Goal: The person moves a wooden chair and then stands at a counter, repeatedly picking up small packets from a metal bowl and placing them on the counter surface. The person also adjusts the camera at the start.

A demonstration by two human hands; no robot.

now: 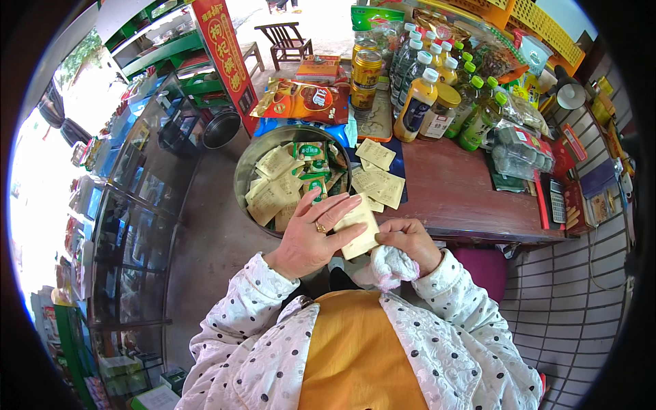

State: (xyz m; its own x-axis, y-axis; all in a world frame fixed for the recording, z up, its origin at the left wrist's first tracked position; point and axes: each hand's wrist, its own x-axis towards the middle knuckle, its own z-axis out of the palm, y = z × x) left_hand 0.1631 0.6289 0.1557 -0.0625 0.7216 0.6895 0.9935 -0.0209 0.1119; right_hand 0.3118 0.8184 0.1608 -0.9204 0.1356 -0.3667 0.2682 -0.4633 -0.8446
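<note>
A flat cream packet (359,228) lies between my two hands. My left hand (318,230), with a ring on one finger, has its fingers spread across the packet's left side. The thumb and fingers of my right hand (410,241) pinch its right edge, and a crumpled white cloth with pink edging (393,266) hangs below that hand. Just beyond my left hand is a round metal tin (243,177) with cream packets (277,195) and green-and-white packets (310,151) in it. More cream packets (382,184) lie overlapping on the counter right of the tin.
Several capped drink bottles (416,110), stacked yellow cans (365,72) and a red snack bag (307,101) stand or lie at the back of the red-brown wooden counter (461,189). A calculator (557,201) lies at the right. Glass display cases (138,246) line the left side.
</note>
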